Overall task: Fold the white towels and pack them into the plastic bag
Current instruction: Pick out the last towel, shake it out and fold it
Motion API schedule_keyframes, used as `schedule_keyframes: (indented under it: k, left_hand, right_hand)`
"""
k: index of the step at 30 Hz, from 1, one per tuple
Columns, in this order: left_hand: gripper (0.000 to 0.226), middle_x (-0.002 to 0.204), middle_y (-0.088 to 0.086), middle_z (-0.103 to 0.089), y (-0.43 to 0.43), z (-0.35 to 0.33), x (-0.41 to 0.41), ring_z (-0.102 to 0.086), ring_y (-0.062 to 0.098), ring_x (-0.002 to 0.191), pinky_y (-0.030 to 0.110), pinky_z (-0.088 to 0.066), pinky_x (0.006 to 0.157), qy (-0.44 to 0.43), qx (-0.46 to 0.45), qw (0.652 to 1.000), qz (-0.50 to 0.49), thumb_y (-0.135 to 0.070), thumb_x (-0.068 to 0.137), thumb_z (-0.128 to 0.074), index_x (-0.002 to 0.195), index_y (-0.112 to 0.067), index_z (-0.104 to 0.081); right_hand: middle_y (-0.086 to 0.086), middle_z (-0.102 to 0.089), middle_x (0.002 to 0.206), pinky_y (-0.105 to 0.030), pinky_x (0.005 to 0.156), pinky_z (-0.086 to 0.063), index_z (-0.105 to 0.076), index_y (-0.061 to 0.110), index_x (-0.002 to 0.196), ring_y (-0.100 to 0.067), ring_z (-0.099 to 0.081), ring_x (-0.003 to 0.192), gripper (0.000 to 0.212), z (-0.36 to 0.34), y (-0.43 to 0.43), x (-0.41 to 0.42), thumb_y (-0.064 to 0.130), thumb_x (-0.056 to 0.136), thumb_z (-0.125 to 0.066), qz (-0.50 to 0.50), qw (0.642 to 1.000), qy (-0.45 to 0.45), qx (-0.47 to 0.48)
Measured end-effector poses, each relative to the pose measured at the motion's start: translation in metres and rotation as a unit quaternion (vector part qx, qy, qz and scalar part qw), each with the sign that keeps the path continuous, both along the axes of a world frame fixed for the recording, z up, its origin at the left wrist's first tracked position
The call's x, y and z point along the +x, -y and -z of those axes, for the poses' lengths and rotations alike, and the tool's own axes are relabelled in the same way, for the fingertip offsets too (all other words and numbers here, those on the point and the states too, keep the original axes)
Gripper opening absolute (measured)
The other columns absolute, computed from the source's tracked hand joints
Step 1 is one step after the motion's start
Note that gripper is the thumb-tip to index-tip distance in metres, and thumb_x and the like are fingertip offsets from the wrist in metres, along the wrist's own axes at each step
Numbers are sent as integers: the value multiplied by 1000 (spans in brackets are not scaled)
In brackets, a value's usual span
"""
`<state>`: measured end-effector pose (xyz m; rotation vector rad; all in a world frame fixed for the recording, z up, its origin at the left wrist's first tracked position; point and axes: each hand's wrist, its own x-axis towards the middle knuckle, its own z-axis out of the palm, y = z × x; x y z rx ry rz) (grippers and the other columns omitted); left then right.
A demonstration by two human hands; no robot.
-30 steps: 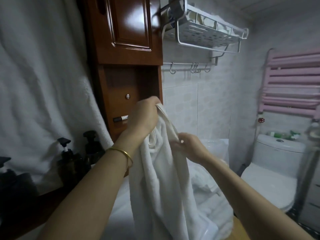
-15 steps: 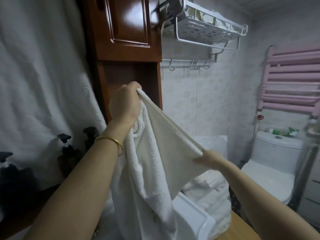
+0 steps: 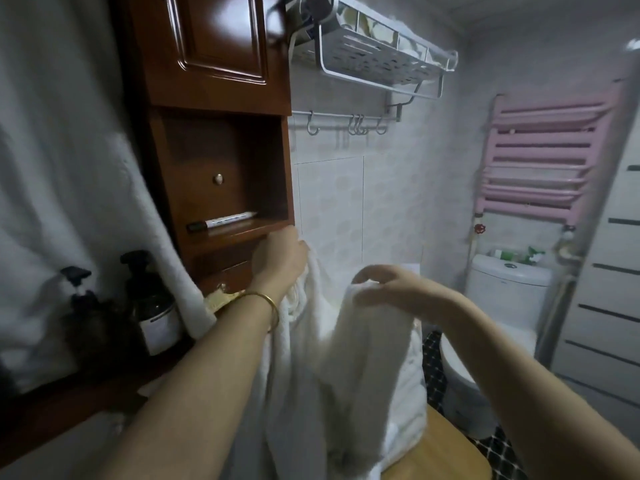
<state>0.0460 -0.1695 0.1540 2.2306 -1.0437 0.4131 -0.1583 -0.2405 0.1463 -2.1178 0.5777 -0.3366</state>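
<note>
Hanging limp, the white towel [image 3: 332, 368] droops between left hand [image 3: 278, 258] and right hand [image 3: 391, 289].

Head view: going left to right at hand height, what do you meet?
Labelled bottle → left hand → towel, held up by both hands → right hand → toilet → drawers.

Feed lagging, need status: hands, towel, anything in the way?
Left hand grips white towel top edge. Right hand holds edge further along. Towel hangs unfolded. Wooden cabinet close beside left hand.
</note>
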Motion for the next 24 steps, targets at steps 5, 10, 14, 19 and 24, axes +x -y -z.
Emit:
schedule_keyframes:
  k: [5, 10, 14, 19, 24]
  left_hand:
    - [28, 103, 8, -64, 25, 61, -14, -62, 29, 98, 31, -50, 79, -204, 27, 974, 93, -24, 84, -60, 110, -11, -59]
    - [11, 62, 7, -49, 2, 80, -24, -44, 17, 45, 22, -35, 47, -481, -97, 868, 73, -5, 79, -37, 72, -8, -44]
    - [19, 73, 4, -66, -32, 89, -34, -61, 13, 57, 19, -46, 49, -531, -122, 830, 119, -3, 89, -38, 88, -6, -56]
    - [25, 112, 0, -63, -65, 102, -31, -58, 14, 106, 22, -49, 80, -390, -99, 906, 133, -12, 98, -39, 109, -14, -62]
    - [20, 104, -5, -59, -87, 116, -28, -55, 8, 96, 13, -45, 69, -326, -83, 934, 118, -17, 99, -42, 105, -22, -60]
  right_hand:
    - [4, -67, 82, -23, 61, -46, -72, 16, 86, -17, -58, 77, 20, 31, -12, 7, 3, 87, -56, -8, 977, 157, 146]
    - [-9, -61, 86, -25, 62, -50, -63, 8, 100, -23, -59, 82, 38, 65, -11, 0, -2, 66, -51, -81, 975, 64, 199]
    - [-4, -65, 74, -23, 51, -53, -63, 8, 98, -18, -63, 62, 30, 82, -20, 17, -12, 76, -62, -28, 999, 2, -30]
    - [-1, -65, 104, -24, 66, -54, -64, 17, 110, -22, -62, 91, 45, 92, -25, 28, -10, 76, -53, -49, 974, -26, -220]
    - [8, -69, 93, -30, 69, -50, -64, 29, 106, -15, -63, 84, 33, 93, -36, 36, 8, 81, -58, -19, 948, -59, -312]
